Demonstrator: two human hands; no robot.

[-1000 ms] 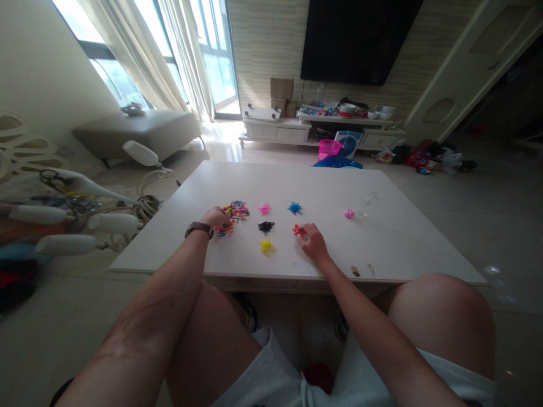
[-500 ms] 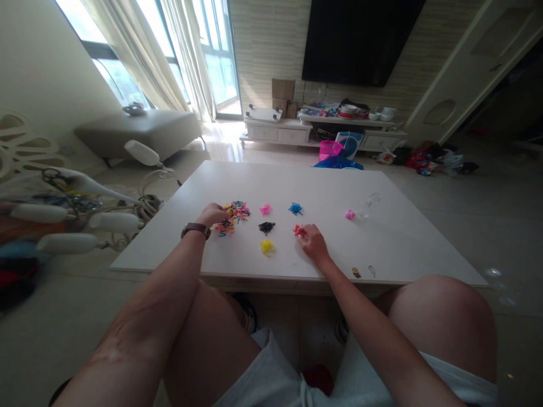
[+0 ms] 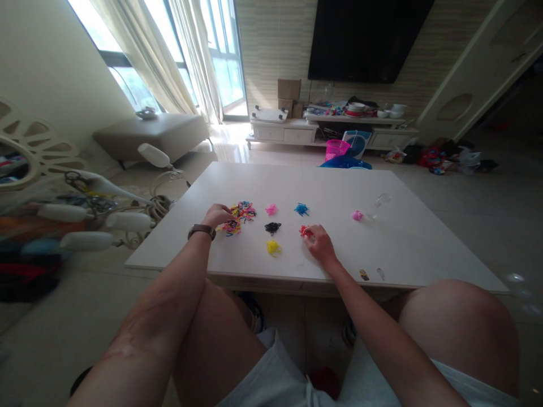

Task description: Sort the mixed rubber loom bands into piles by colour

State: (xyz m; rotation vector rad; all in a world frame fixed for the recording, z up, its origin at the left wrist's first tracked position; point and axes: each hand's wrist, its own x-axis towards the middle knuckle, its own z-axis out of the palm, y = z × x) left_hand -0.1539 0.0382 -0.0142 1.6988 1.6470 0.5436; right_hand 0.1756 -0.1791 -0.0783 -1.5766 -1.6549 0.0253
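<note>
A loose heap of mixed-colour rubber bands [image 3: 245,211] lies on the white table [image 3: 339,186]. At its left edge is my left hand [image 3: 218,215], fingers pinched together; what sits between them is too small to make out. My right hand [image 3: 321,244] is lowered over a small red pile of rubber bands [image 3: 304,230], its curled fingers closed on them and hiding part of the pile. Between the hands lie single-colour piles: pink bands [image 3: 271,210], black bands [image 3: 272,228] and yellow bands [image 3: 274,247]. Blue bands [image 3: 301,209] lie beyond my right hand.
To the right are a pink object [image 3: 357,215] and a clear plastic container [image 3: 382,199]. Two small flat pieces, one a yellow-and-dark figure [image 3: 363,275], rest near the front edge. A white lamp [image 3: 102,186] with several shades stands left of the table.
The whole view has shifted slightly, so everything appears further right. Both hands stay at the same piles, with little visible movement.
</note>
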